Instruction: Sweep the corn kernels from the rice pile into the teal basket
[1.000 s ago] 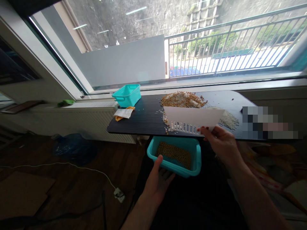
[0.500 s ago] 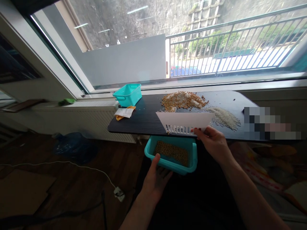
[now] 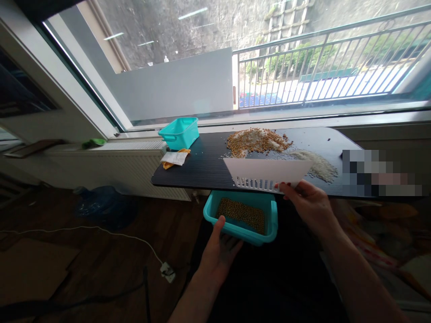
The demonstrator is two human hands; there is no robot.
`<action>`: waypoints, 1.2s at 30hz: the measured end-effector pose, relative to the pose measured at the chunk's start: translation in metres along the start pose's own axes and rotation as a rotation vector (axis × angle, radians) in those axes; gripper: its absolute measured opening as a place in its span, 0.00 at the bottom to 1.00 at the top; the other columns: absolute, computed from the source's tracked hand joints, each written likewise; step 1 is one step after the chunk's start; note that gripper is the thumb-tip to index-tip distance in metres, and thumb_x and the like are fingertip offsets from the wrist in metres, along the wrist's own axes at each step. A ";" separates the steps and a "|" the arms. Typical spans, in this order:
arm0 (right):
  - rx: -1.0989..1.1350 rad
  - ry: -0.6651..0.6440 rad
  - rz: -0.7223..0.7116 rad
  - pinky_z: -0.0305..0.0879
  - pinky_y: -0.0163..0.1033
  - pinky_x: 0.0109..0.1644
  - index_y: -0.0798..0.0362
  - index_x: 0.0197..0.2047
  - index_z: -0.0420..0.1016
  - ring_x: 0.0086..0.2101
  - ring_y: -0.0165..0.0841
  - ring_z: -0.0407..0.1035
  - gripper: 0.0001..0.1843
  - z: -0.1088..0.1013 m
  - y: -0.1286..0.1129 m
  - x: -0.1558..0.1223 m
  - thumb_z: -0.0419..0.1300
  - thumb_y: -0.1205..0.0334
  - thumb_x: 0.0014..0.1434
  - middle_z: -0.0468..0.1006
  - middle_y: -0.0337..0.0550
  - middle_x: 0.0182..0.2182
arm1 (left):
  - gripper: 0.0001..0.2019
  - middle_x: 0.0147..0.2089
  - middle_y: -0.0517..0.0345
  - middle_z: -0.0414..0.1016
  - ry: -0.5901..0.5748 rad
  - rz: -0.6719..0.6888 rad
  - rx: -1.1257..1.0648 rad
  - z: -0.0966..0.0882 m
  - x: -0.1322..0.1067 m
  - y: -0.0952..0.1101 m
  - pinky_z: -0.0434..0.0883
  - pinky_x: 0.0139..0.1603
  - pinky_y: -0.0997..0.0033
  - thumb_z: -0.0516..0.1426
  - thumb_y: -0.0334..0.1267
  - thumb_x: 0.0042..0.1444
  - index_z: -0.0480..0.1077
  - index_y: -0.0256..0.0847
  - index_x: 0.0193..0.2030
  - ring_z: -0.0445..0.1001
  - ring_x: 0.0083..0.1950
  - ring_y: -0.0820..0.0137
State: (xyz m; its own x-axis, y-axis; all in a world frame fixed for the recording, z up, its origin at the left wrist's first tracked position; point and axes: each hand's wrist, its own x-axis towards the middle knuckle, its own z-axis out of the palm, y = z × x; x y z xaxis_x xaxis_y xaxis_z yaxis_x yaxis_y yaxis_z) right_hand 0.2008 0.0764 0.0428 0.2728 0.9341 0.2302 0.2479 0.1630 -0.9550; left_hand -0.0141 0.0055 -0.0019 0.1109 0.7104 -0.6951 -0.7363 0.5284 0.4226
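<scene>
My left hand (image 3: 220,251) grips a turquoise plastic basin (image 3: 247,233) from below, thumb over its near rim, just under the table's front edge. Inside lie many small round tan beans (image 3: 240,213). In my right hand (image 3: 308,199) is a white slotted card (image 3: 269,169), pinched at its lower right corner and tilted above the table edge, slots towards me. Behind the card, a mixed heap of brown beans and white grains (image 3: 254,140) rests on the dark table (image 3: 205,168). A pile of white rice-like grains (image 3: 318,165) lies to the right, partly covered by the card.
A second turquoise basin (image 3: 183,134) stands at the table's back left, with a white and yellow packet (image 3: 175,158) before it. A window with railing (image 3: 323,67) rises behind. On the floor at left are a blue water bottle (image 3: 101,206) and a power strip (image 3: 167,272).
My right hand has moved the slotted card a little to the right along the table's front edge. The left hand and the basin stay almost where they were.
</scene>
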 end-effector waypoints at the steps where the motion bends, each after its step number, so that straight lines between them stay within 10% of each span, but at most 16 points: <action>1: 0.004 0.037 0.002 0.69 0.35 0.31 0.51 0.32 0.80 0.28 0.32 0.72 0.13 -0.002 -0.001 0.001 0.66 0.50 0.48 0.81 0.41 0.28 | 0.25 0.57 0.44 0.72 0.004 0.001 -0.001 0.000 0.000 0.000 0.74 0.51 0.62 0.58 0.50 0.58 0.67 0.38 0.57 0.75 0.53 0.59; 36: 0.040 0.082 0.019 0.70 0.38 0.32 0.50 0.32 0.80 0.29 0.33 0.73 0.16 -0.007 -0.010 0.000 0.68 0.47 0.45 0.81 0.41 0.29 | 0.24 0.56 0.44 0.73 0.001 -0.005 0.011 0.001 0.000 -0.002 0.73 0.53 0.61 0.58 0.50 0.58 0.67 0.37 0.57 0.75 0.53 0.60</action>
State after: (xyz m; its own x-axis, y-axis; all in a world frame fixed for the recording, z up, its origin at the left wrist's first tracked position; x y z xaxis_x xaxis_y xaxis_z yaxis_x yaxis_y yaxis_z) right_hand 0.2048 0.0723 0.0533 0.3525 0.9084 0.2250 0.2053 0.1595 -0.9656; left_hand -0.0124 0.0050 -0.0024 0.1135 0.7072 -0.6979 -0.7282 0.5371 0.4258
